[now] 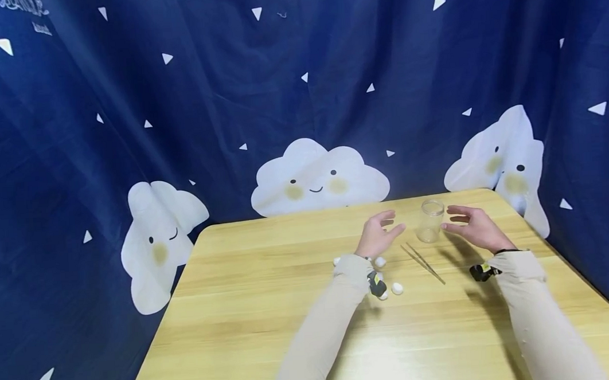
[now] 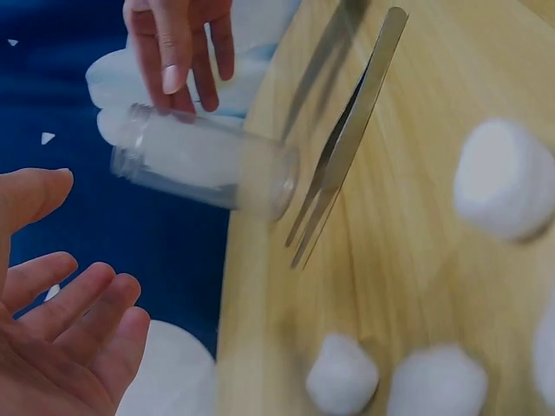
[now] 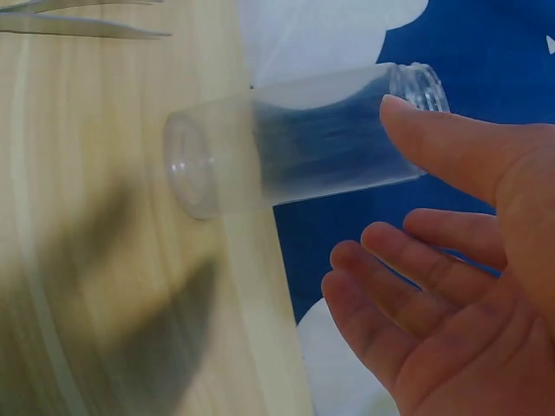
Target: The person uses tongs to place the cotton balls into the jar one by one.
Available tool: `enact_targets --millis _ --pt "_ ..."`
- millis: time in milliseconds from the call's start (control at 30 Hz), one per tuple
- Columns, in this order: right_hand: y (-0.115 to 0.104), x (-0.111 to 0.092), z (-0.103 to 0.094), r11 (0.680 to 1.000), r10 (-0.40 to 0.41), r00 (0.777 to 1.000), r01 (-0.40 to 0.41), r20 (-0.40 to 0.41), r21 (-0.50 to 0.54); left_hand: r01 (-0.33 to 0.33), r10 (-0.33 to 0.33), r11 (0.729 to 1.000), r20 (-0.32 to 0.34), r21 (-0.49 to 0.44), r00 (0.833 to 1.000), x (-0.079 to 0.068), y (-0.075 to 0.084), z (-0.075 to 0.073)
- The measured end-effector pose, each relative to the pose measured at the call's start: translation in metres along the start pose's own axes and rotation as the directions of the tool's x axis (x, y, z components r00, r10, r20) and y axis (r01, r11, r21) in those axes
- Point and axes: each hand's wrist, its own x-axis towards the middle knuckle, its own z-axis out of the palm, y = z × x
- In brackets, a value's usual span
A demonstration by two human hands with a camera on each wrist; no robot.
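A clear, empty-looking jar with a threaded neck stands upright near the far edge of the table, between the two hands. To its left the left hand hovers with relaxed fingers, a gap between it and the jar. The right hand is close at the jar's right side, thumb nearest the neck, fingers loosely bent and holding nothing. Metal tweezers lie on the wood just in front of the jar, tips toward it. Several white cotton balls are scattered below the left wrist, some partly hidden by the sleeve.
The light wooden table reaches back to a dark blue curtain printed with white clouds and triangles. A dark wrist camera sits on the left wrist over the cotton balls, and another camera on the right wrist.
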Motion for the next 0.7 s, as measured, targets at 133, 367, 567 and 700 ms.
enact_targets --millis 133,367,567,700 --pt "0.003 0.0 0.003 1.0 -0.002 1.0 0.002 -0.007 0.017 0.021 -0.02 1.0 -0.008 0.016 1.0 0.005 -0.001 0.015" --pt "0.003 -0.001 0.008 1.0 -0.003 0.999 0.004 -0.043 0.022 0.058 -0.058 0.998 0.017 -0.003 0.998 0.013 -0.001 0.038" --pt "0.01 0.003 0.014 0.999 -0.018 0.996 0.021 -0.082 0.031 0.056 -0.055 0.998 0.023 -0.032 0.998 0.017 0.001 0.048" --pt "0.012 0.003 0.015 0.998 -0.032 0.994 0.036 -0.105 0.042 0.046 -0.045 0.998 0.039 -0.031 0.998 0.02 0.004 0.055"
